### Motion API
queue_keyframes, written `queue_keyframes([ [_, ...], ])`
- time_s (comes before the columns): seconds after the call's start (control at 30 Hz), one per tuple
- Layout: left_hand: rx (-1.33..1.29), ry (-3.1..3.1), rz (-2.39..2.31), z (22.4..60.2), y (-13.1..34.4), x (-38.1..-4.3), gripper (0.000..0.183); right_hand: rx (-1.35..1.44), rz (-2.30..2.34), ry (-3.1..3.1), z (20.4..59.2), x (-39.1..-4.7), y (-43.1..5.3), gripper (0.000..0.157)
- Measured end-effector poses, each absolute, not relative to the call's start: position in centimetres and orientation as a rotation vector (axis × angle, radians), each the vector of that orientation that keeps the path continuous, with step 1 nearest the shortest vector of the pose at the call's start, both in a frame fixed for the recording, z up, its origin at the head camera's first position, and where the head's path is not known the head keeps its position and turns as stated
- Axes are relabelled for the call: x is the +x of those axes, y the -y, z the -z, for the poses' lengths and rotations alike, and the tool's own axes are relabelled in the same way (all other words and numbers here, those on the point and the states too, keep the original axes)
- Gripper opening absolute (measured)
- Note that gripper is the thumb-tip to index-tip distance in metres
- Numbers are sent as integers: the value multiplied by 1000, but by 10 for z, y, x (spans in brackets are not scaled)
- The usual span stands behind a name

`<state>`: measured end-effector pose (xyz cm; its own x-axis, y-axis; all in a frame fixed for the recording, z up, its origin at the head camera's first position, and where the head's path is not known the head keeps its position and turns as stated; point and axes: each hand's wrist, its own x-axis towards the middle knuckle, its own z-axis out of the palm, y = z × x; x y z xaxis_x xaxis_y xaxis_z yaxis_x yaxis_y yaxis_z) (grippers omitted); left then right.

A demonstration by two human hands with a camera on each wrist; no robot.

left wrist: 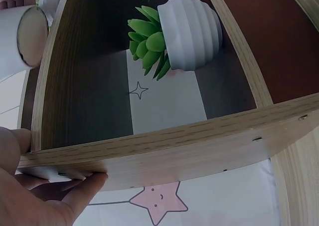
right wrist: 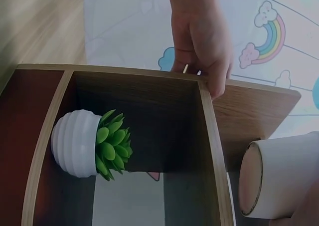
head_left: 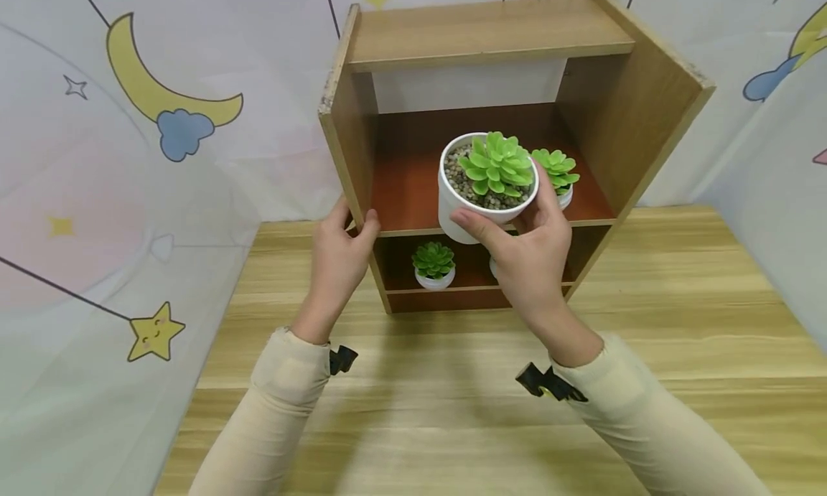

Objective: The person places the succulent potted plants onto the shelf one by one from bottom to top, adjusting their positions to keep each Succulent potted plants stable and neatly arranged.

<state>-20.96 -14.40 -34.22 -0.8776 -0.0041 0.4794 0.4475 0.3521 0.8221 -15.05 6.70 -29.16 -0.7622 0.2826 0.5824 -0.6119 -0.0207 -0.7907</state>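
Observation:
My right hand (head_left: 538, 263) holds a potted succulent (head_left: 494, 167), light green in a smooth white pot with pebbles, thumb at the near rim and fingers on the right side. The pot is up in front of the middle board of a small wooden shelf (head_left: 484, 35); its bare underside faces the right wrist view. With my left hand (head_left: 341, 259) I grip the shelf's left side panel, thumb at the front edge and fingers outside. Behind the held pot, a second light green succulent (head_left: 554, 167) stands at the right of the upper compartment, partly hidden by my fingers.
In the lower compartment a dark green succulent (head_left: 433, 260) in a ribbed white pot stands at left. Another white pot (head_left: 494, 268) there is mostly hidden behind my right hand. The shelf stands on a wood-grain table (head_left: 678, 302), before a printed cloth backdrop (head_left: 271, 72).

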Motion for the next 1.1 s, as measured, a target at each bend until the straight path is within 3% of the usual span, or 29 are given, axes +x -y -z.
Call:
queue_keyframes([
  [0.37,-425,2224,1510,342,141,-206,25,374,-1865,1642,274,-157,-46,71],
  [1.1,-406,2211,1498,340,144,-211,19,328,-1765,1781,273,-176,-28,73],
])
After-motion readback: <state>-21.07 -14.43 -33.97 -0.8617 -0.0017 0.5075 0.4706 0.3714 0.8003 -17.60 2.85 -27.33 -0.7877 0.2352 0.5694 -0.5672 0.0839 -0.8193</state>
